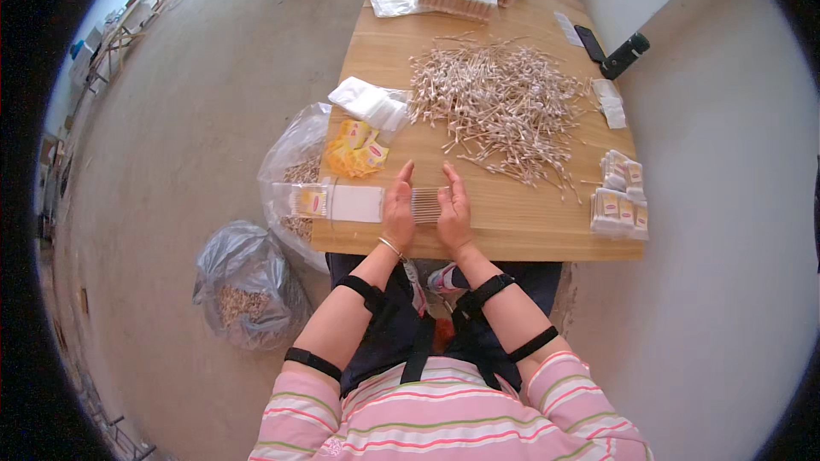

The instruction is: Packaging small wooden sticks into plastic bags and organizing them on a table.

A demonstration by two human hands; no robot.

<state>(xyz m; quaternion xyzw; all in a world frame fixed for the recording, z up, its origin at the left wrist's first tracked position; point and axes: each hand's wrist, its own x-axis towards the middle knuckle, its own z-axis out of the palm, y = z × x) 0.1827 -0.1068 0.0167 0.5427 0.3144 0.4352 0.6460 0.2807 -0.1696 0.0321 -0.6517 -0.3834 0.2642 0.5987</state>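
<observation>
A row of cotton swabs (425, 206) lies side by side on the table near its front edge. My left hand (399, 209) stands on edge at the row's left end, fingers straight and pointing away from me. At the right end, my right hand (454, 209) mirrors it, so the swabs are held between both palms. Just left of my left hand lies a white rectangular card or pack (357, 203) in clear plastic, with a small yellow-labelled packet (309, 201) beside it. Beyond my hands spreads a large loose pile of cotton swabs (504, 102).
Yellow labels (354, 152) and clear plastic bags (369, 101) lie at the table's left edge. Filled packets (620, 212) stack at the right. A phone (589, 43) and dark cylinder (626, 55) stand by the wall. Bags of swabs (248, 290) sit on the floor, left.
</observation>
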